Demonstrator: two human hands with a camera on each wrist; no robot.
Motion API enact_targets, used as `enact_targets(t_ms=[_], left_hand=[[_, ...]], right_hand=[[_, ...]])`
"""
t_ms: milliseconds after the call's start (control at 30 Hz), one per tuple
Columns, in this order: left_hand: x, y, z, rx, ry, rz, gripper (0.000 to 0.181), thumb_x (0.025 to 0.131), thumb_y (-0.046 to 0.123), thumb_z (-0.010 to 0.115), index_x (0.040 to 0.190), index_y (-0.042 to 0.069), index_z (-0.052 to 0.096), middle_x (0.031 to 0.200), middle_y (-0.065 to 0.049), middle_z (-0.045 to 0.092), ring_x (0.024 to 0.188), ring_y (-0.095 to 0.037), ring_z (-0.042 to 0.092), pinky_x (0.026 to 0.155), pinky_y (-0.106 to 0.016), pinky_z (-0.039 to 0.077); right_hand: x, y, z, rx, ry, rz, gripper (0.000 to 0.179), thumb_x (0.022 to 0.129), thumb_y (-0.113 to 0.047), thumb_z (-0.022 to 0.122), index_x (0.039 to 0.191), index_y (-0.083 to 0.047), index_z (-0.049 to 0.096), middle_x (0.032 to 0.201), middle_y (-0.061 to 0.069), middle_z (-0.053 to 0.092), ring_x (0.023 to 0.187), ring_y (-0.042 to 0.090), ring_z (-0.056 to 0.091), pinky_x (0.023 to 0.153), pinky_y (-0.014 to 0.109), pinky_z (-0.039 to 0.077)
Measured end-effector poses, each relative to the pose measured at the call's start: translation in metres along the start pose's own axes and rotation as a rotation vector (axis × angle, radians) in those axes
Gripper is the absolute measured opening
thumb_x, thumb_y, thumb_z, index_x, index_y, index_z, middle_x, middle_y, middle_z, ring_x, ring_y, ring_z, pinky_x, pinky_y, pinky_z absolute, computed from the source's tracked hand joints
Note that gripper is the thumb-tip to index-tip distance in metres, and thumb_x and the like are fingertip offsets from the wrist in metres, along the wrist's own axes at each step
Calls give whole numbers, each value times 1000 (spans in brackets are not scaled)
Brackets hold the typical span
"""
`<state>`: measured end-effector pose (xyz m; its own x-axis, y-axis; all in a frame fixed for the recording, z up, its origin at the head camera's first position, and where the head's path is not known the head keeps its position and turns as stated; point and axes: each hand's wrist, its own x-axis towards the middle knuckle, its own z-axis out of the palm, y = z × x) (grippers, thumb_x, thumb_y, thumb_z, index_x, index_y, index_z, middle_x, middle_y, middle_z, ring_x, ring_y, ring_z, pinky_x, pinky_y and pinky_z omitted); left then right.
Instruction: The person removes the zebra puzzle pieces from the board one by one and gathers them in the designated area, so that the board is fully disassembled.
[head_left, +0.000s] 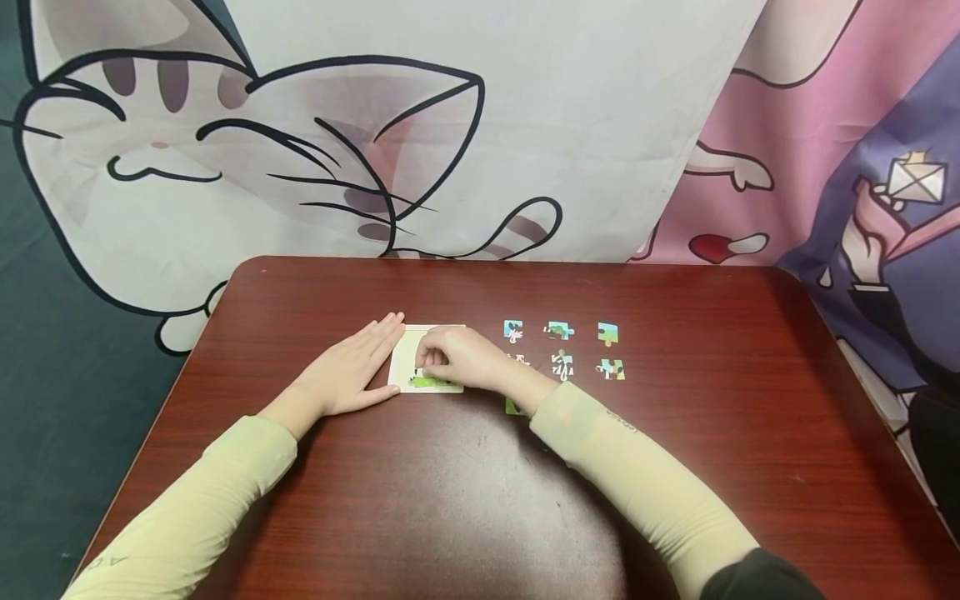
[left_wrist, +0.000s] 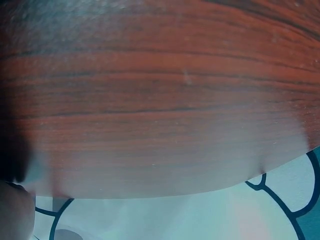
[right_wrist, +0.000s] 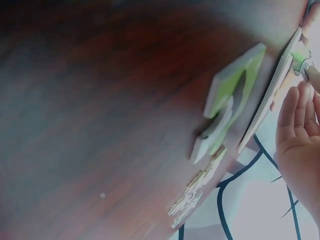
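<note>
A small puzzle tray (head_left: 401, 367) with a pale border lies on the table, a green picture part showing at its lower edge. My left hand (head_left: 352, 367) rests flat with straight fingers along the tray's left side, thumb at the lower left corner. Over the tray, my right hand (head_left: 468, 357) has its fingers curled and pinches a puzzle piece (head_left: 420, 372), mostly hidden by the fingertips. In the right wrist view, that hand (right_wrist: 300, 125) meets the green-and-white piece at the tray's surface (right_wrist: 265, 107).
Loose puzzle pieces lie in rows right of the tray, among them a green one (head_left: 608, 333) and a white-and-blue one (head_left: 562, 363). Another green piece (head_left: 513, 407) is partly under my right forearm. A cat-print cloth (head_left: 600, 125) hangs behind the brown table (head_left: 450, 517).
</note>
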<state>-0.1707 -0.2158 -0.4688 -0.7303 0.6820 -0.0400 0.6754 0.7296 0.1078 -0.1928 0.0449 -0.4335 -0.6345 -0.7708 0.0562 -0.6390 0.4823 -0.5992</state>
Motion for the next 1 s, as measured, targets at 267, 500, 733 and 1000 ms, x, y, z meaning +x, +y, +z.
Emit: enact_targets(t_ms=[267,500,733,1000], left_hand=[[0,-1,1,0,1,5,97,101,56,60,168,-2,21,179,-17,15,166,-32,19,135,-48,24],[0,0,1,0,-9,1,96,102,55,60,167,-3,21,179,-17,15,166,-32,20,135,-48,24],[0,0,1,5,-21,-7,97,102,57,59,168,-2,20,179,-17,14,166,-31,19,135,-48,24],[0,0,0,13,-12,0,97,102,57,59,168,-2,20,179,-18,15,166,-32,19,136,-48,24]], right_hand=[[-2,1,-1,122,3,51,4,95,-9,77,98,-8,78,90,2,74,79,5,62,75,12,52],[-11,-1,-14,184,14,69,5,94,-9,80,98,-7,80,88,3,76,77,3,63,76,13,55],[-26,-2,-36,182,-13,108,5,93,-8,81,98,-6,80,88,3,76,77,5,64,76,15,57],[-51,6,-57,167,-21,153,4,92,-5,80,95,-7,80,86,1,76,78,7,65,78,20,59]])
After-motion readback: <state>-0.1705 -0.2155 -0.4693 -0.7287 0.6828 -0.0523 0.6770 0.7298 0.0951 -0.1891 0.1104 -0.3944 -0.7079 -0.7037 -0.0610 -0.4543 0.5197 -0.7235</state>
